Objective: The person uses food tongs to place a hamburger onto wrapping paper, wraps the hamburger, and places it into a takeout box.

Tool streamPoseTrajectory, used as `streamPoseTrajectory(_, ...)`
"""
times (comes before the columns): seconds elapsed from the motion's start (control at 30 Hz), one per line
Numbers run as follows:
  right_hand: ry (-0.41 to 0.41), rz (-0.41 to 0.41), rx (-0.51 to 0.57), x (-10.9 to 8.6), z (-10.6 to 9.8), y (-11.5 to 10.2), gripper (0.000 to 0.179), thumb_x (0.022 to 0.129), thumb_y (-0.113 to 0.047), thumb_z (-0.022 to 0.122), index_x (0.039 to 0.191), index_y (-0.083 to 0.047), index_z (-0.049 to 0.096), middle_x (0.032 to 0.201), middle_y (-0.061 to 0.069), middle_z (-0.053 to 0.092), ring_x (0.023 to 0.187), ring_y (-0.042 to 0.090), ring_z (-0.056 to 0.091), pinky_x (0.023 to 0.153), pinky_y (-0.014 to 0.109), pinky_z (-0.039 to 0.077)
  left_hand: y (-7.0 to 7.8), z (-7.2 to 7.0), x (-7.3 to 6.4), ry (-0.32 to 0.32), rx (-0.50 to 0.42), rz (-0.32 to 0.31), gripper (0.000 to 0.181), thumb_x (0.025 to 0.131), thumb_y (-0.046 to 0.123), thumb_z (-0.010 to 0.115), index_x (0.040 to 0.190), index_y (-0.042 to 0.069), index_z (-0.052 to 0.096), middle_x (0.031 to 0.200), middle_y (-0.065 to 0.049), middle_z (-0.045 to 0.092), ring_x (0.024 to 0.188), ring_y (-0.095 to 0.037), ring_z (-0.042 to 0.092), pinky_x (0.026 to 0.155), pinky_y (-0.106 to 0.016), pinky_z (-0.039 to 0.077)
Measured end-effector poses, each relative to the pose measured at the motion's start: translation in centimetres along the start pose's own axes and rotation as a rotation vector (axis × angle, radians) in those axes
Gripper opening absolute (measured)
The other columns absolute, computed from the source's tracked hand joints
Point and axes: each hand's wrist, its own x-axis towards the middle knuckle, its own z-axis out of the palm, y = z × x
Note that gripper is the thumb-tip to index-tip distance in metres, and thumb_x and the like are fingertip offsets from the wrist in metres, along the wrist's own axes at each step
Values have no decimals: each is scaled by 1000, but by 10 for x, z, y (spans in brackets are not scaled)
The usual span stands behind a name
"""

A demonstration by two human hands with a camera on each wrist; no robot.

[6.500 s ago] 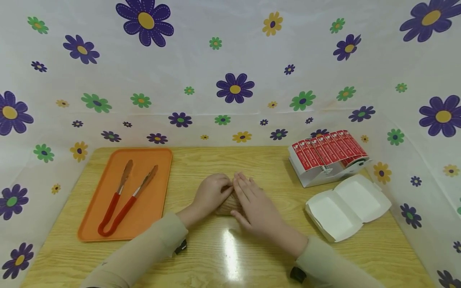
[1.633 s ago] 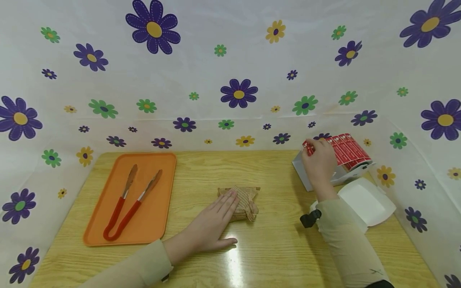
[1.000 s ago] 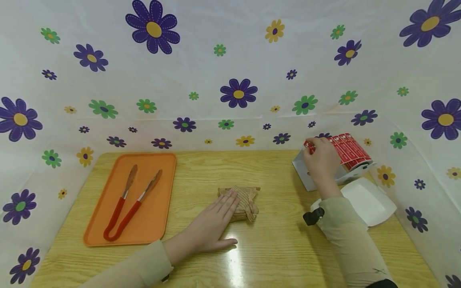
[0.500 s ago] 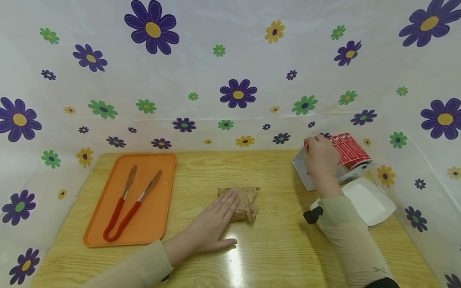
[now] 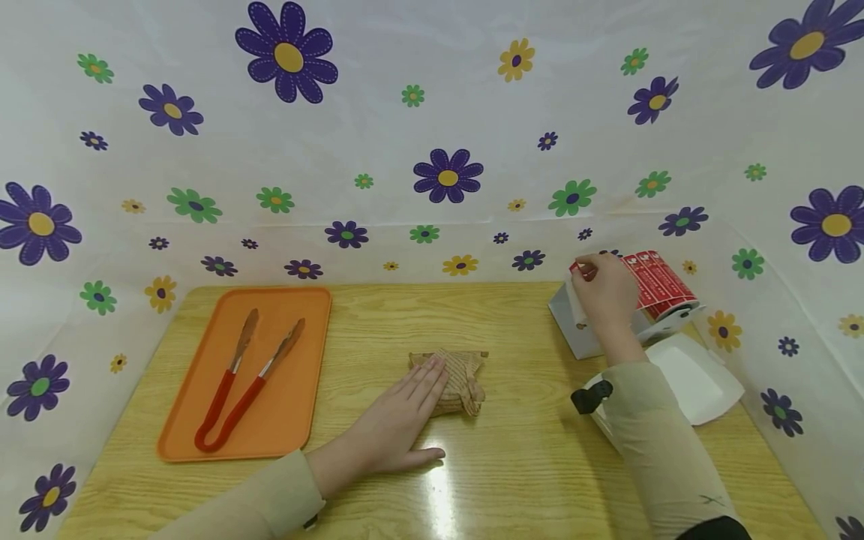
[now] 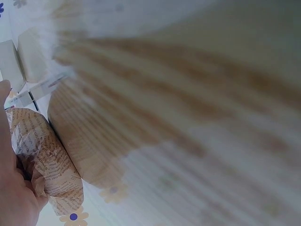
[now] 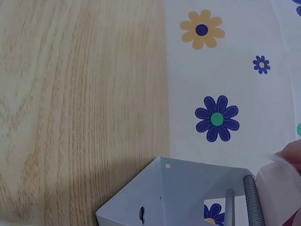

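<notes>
My left hand (image 5: pixel 388 424) lies flat with straight fingers on a packet wrapped in brown printed paper (image 5: pixel 466 375), mid-table. The left wrist view shows the crumpled paper wrap (image 6: pixel 51 165) beside that hand. Over at the right, my right hand (image 5: pixel 607 292) pinches the free end of a strip of red stickers (image 5: pixel 653 279) on a grey metal label dispenser (image 5: pixel 570 337). In the right wrist view, the pale strip (image 7: pixel 280 190) hangs by the dispenser's spring roller (image 7: pixel 254 200), fingertips (image 7: pixel 294 153) at its upper edge. Most of the right hand is out of that view.
An open white takeaway box (image 5: pixel 698 382) stands in front of the dispenser, partly under the right sleeve (image 5: pixel 664 442). On the left is an orange tray (image 5: pixel 290 412) with red-handled tongs (image 5: pixel 219 412). A flowered cloth (image 5: pixel 378 135) walls the table's back and sides.
Both hands were on the packet earlier. The right hand has since gone to the dispenser and taken the sticker strip's end, lately shifting slightly right. The left hand has flattened onto the packet and stays still.
</notes>
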Motion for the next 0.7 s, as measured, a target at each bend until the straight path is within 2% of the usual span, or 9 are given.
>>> streamPoseTrajectory(0.17, -33, 90, 150, 3, -3, 7, 29, 99, -10, 67, 124, -1, 77, 106, 22, 76, 94, 33, 67, 78, 30, 45, 0, 1, 0, 16, 2, 3, 112, 99, 76, 47, 168, -5, 14, 177, -25, 11, 166, -36, 14, 136, -42, 18)
streamPoseTrajectory(0.27, -48, 168, 235, 5, -4, 10, 31, 99, -12, 68, 127, -2, 77, 108, 21, 74, 92, 22, 62, 77, 21, 42, 0, 2, 0, 24, 2, 3, 112, 99, 76, 48, 167, -6, 15, 177, -25, 12, 166, -37, 15, 136, -42, 18)
streamPoseTrajectory(0.37, -52, 230, 290, 6, -5, 14, 31, 99, -16, 68, 127, -6, 78, 106, 13, 72, 88, 7, 55, 73, 12, 41, 0, 2, 0, 29, 2, 4, 111, 99, 76, 48, 167, -6, 15, 176, -26, 12, 166, -37, 15, 136, -42, 18)
streamPoseTrajectory(0.5, -34, 241, 320, 7, -4, 18, 30, 100, -16, 67, 125, -9, 79, 104, 6, 70, 83, -2, 51, 69, 9, 41, 0, 2, 0, 27, 3, 2, 111, 99, 76, 48, 167, -6, 15, 176, -26, 12, 166, -37, 15, 136, -42, 18)
streamPoseTrajectory(0.7, 1, 194, 335, 5, -2, 20, 28, 101, -14, 66, 125, -8, 79, 115, 15, 75, 85, -4, 50, 71, 9, 40, 0, 2, 0, 27, 7, 2, 111, 99, 76, 47, 167, -5, 15, 177, -26, 12, 166, -37, 15, 136, -43, 19)
